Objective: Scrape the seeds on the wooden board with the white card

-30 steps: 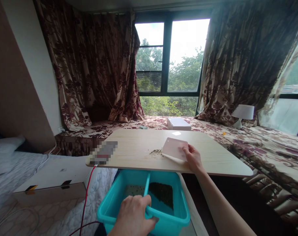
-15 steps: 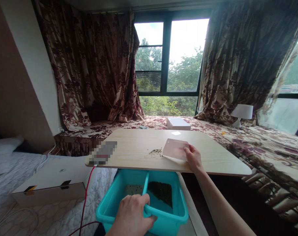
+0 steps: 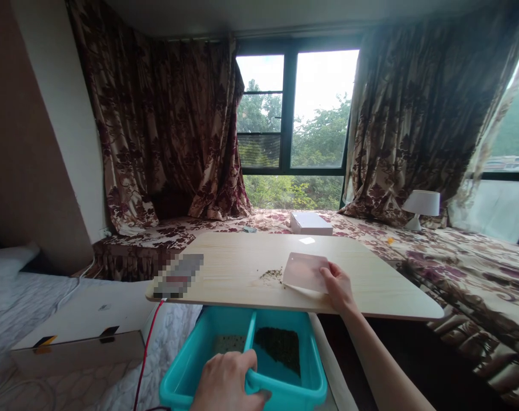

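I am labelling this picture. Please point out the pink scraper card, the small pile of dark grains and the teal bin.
pink scraper card (image 3: 304, 271), head view, middle of its face.
pile of dark grains (image 3: 273, 276), head view, centre of pile.
teal bin (image 3: 317, 365), head view, right wall.

Pale plastic scraper card (image 3: 306, 272) on light wooden bench (image 3: 242, 268), dark granule pile (image 3: 273, 275) just left; teal divided plastic bin (image 3: 280, 388) below front edge.
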Action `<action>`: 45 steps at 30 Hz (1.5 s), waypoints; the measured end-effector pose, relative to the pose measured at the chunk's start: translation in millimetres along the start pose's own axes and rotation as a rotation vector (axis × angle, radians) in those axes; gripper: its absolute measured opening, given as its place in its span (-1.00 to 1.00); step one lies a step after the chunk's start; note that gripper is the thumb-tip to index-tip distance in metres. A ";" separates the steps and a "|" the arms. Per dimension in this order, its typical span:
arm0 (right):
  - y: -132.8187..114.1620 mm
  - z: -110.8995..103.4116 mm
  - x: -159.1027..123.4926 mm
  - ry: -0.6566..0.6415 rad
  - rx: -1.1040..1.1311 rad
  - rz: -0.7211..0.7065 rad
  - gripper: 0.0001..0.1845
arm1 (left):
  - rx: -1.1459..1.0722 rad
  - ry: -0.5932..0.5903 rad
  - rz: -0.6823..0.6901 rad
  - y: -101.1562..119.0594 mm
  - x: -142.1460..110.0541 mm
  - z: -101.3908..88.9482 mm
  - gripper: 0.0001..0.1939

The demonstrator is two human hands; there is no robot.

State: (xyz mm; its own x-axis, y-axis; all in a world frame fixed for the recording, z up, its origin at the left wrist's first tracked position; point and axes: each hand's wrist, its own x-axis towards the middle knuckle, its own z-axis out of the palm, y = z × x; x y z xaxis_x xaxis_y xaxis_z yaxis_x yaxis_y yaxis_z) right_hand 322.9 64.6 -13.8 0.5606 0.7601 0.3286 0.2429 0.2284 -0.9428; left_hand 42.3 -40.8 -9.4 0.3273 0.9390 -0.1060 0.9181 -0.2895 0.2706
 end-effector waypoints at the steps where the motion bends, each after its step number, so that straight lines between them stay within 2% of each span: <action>1: -0.9 -0.1 -0.3 -0.008 0.006 0.001 -0.68 | 0.005 -0.011 -0.004 -0.5 1.2 -0.5 -0.85; 16: -4.7 1.0 -2.6 -0.002 0.041 -0.044 -0.71 | 0.025 -0.002 -0.015 -3.6 4.6 0.6 -0.83; 24: -3.4 2.2 -2.5 -0.071 0.044 -0.039 -0.67 | 0.020 -0.010 -0.019 -2.9 3.4 -1.0 -0.83; 32: -5.2 0.6 -3.1 -0.038 0.028 -0.038 -0.68 | 0.010 -0.012 -0.030 -3.1 3.1 -1.8 -0.84; 45: -1.3 1.4 -1.3 -0.027 0.036 -0.006 -0.70 | -0.066 0.052 -0.008 -4.5 -0.7 -4.0 -0.89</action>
State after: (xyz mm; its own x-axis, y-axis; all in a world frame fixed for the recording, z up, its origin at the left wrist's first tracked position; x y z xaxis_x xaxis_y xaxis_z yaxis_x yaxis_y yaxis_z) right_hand 320.8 64.2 -13.1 0.5378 0.7746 0.3328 0.2168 0.2544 -0.9425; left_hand 37.0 -39.4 -6.7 0.3059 0.9502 -0.0589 0.9037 -0.2703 0.3321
